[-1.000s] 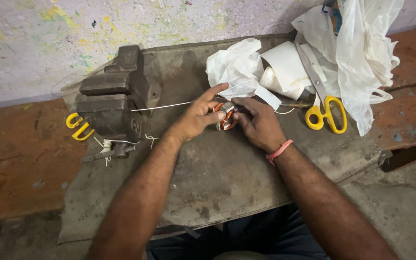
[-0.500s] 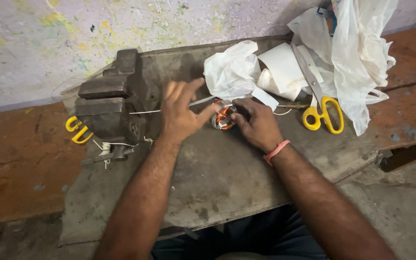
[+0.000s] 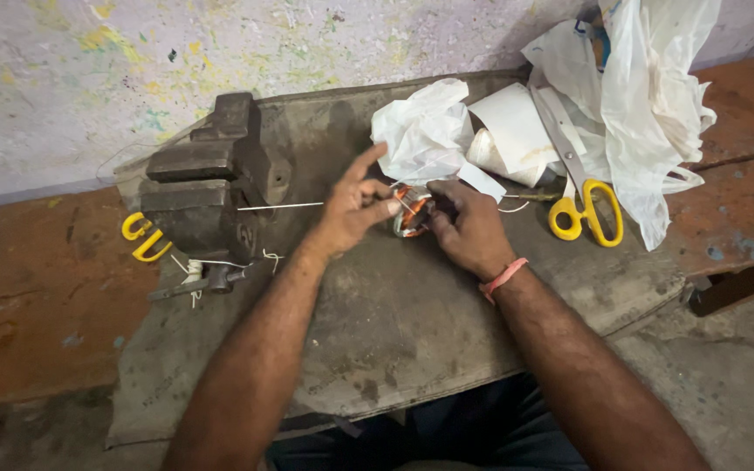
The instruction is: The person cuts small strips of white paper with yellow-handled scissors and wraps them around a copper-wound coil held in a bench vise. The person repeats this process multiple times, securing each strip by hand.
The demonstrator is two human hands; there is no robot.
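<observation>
Together, left hand [image 3: 355,209] and right hand [image 3: 469,228] grip one copper coil [image 3: 410,212] (one vise [image 3: 207,187] nearby).

Bare forearms, a pink band [image 3: 501,279] around the right wrist.

So the vise [image 3: 207,187] sits at the left of the surface [image 3: 394,323], coil [image 3: 412,211] in the middle between both hands, crumpled paper [image 3: 425,131] right behind it. Scissors [image 3: 579,196] lie to the right, bag [image 3: 647,105] behind them by the wall [image 3: 220,44].
</observation>
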